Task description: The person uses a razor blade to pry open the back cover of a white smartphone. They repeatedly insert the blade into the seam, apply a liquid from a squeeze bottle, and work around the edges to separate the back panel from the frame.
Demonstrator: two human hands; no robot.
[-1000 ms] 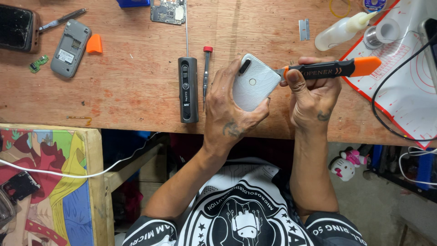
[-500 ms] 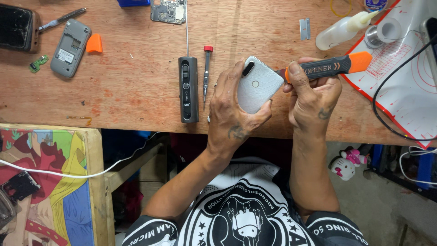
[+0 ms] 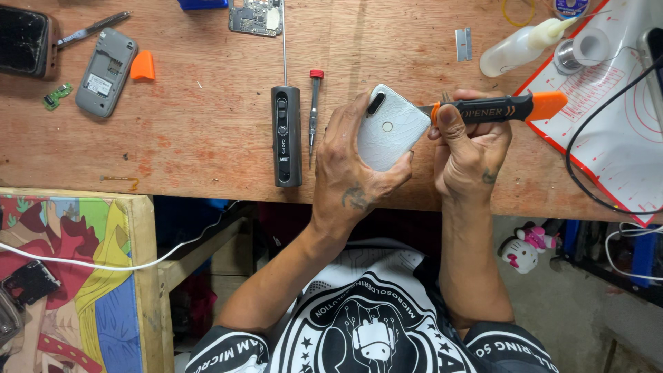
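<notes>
Holding a white phone (image 3: 391, 128) back side up over the near edge of the wooden table (image 3: 207, 131), the person's left hand (image 3: 352, 162) is wrapped around its lower half, fingers curled along one long side and thumb along the other. The right hand (image 3: 469, 148) is closed around a black and orange pry tool (image 3: 494, 108), whose thin blade meets the phone's right edge near the top corner. Judging from this, the prying looks to be at an early point: the back cover appears to sit flush with the body, no open gap can be made out along the edges, and whether the blade has gone into the seam is too small to tell. Most of the seam would seem to remain to be worked.

On the table, just left of the hands, lie a dark electric screwdriver (image 3: 286, 135) with a long thin bit and a small red-capped screwdriver (image 3: 314, 110). Farther left sit a grey phone body (image 3: 106, 72), an orange pick (image 3: 142, 65), a small green circuit piece (image 3: 56, 96) and a phone with a cracked screen (image 3: 24, 41). A circuit board (image 3: 256, 16) lies at the far edge. To the right, a white work mat with a red border (image 3: 608, 138) carries a squeeze bottle (image 3: 518, 48), a spool of solder (image 3: 583, 52) and a black cable (image 3: 587, 166). Below the table there is a colourful painted board (image 3: 69, 276) and a small toy figure (image 3: 521, 250) on the floor.
</notes>
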